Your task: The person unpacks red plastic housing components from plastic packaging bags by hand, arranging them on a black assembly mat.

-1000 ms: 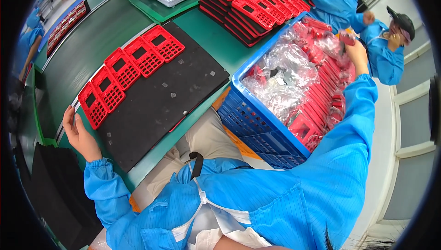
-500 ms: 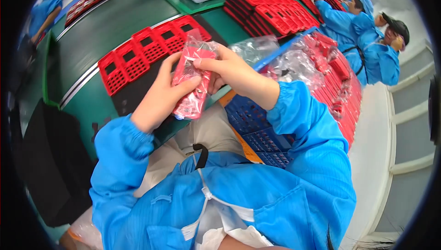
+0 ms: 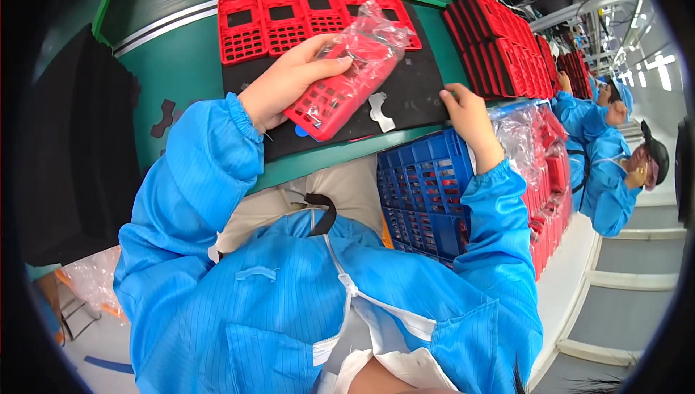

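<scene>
A green flat worktable [image 3: 181, 61] extends beneath the left hand [image 3: 293, 79]; right of that grip, below the right hand [image 3: 470, 119], stands a blue perforated plastic crate [image 3: 445, 151]. Under the grip lies a black rectangular mat [image 3: 418, 88]; just beyond, a row of red plastic casings [image 3: 281, 32]. The left fingers and thumb close around a red plastic casing in clear film [image 3: 337, 97]; the right hand, loosely curled at the mat's edge, shows nothing in hold.

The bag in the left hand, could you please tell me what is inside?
A red casing with holes is at least partly inside the clear bag; the left hand covers part, and the casing's underside is hidden.
</scene>
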Action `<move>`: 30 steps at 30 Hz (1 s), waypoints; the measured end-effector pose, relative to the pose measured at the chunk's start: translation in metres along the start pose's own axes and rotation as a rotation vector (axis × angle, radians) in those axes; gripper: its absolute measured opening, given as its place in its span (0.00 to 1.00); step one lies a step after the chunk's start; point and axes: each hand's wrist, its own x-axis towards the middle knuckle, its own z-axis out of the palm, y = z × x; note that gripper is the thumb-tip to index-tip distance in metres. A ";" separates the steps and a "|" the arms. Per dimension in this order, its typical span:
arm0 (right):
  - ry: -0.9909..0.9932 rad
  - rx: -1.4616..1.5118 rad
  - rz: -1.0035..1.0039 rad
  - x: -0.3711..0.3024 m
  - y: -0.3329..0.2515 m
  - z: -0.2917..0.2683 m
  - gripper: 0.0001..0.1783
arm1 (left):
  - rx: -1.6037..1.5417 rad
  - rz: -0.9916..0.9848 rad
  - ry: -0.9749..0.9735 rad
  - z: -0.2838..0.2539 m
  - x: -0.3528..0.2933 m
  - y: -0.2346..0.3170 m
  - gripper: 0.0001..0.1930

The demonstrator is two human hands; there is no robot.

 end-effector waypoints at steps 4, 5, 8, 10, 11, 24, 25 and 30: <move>0.200 -0.084 -0.154 0.000 -0.013 -0.001 0.09 | -0.031 -0.003 0.001 0.000 0.004 -0.004 0.26; 0.323 -0.164 -0.308 0.000 -0.016 -0.002 0.08 | -0.032 -0.007 -0.002 0.001 0.003 -0.003 0.26; 0.333 -0.105 -0.219 0.005 -0.030 -0.008 0.07 | -0.008 -0.063 0.003 0.002 0.002 0.003 0.28; 0.385 -0.005 -0.232 0.004 -0.030 -0.011 0.07 | -0.009 -0.047 0.009 0.003 0.002 -0.001 0.27; 0.351 0.140 -0.243 0.001 -0.039 -0.014 0.08 | -0.016 -0.021 0.036 0.002 0.003 -0.002 0.26; -0.251 -0.009 -0.237 -0.018 -0.099 0.021 0.22 | -0.024 -0.052 0.013 0.004 0.002 0.001 0.29; -0.265 -0.006 -0.222 -0.015 -0.102 0.020 0.20 | -0.021 -0.047 0.008 0.005 0.001 0.001 0.29; -0.156 -0.027 -0.285 -0.030 -0.103 0.012 0.14 | -0.036 -0.027 0.037 0.003 0.002 -0.002 0.25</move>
